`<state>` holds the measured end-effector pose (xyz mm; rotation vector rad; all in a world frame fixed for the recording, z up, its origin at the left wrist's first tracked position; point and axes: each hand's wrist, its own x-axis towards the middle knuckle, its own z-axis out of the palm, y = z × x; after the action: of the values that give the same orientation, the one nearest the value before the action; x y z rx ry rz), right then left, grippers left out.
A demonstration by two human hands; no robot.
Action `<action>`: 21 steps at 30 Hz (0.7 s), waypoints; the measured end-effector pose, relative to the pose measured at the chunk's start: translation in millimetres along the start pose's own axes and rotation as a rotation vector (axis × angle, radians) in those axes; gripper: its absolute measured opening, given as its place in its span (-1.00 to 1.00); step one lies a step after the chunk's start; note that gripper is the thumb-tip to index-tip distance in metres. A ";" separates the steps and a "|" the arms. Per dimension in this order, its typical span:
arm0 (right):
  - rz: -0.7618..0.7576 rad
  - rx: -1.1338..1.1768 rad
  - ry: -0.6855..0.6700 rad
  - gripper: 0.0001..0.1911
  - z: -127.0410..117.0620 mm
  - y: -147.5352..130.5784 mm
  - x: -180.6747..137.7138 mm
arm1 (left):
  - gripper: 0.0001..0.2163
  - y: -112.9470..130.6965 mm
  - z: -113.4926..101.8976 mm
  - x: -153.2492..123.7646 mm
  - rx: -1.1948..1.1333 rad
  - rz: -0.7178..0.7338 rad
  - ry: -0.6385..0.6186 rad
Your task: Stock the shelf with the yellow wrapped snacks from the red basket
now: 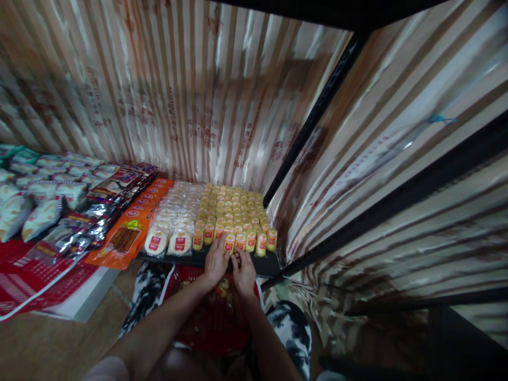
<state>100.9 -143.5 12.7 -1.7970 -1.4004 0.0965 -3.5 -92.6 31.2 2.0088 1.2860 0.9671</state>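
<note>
Reaching to the shelf [238, 263] edge, the left hand [216, 262] lays spread fingers on a yellow pack [229, 241] at its one o'clock; the right hand [243, 271] curls just below, grip unclear.

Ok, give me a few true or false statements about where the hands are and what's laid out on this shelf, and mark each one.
1. Both hands are at the front row of the small yellow packs. True: the left hand and the right hand both rest at that front edge.
2. The round white packs lie to the right of the yellow ones. False: they lie to their left.
3. An orange packet lies left of the round white packs. True.
4. The wall behind the shelf is plain white. False: the striped backing is brown and cream.
5. A red basket sits below the hands. True.
</note>
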 end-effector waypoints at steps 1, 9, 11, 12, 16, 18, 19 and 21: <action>-0.001 -0.008 -0.018 -0.65 -1.2 -1.7 0.2 | -0.54 -2.0 -0.7 -0.1 -0.011 0.013 0.000; 0.014 0.020 -0.055 -0.69 -3.1 -5.1 -0.8 | -0.63 -11.8 -1.3 -7.3 -0.063 0.054 0.018; 0.006 0.029 -0.052 -0.71 -3.1 -4.2 -1.0 | -0.67 -11.6 -0.5 -8.1 -0.068 0.063 0.038; -0.001 0.032 -0.053 -0.72 -3.2 -3.7 -1.3 | -0.68 -11.7 0.0 -8.4 -0.071 0.068 0.046; -0.021 0.039 -0.032 -0.73 -4.1 -2.1 -3.5 | -0.71 -14.2 1.8 -9.1 -0.092 0.067 0.080; -0.032 0.055 -0.017 -0.73 -4.5 -1.5 -4.6 | -0.72 -15.4 2.3 -8.9 -0.109 0.053 0.106; -0.039 0.070 -0.014 -0.73 -4.9 -1.5 -4.7 | -0.73 -15.4 2.2 -8.6 -0.121 0.050 0.121; -0.053 0.113 -0.011 -0.73 -6.4 -2.2 -3.7 | -0.75 -13.3 0.9 -8.4 -0.150 0.049 0.142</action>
<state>101.2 -150.1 16.8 -1.6677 -1.4213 0.1550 -12.0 -95.2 18.2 1.8928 1.2028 1.2119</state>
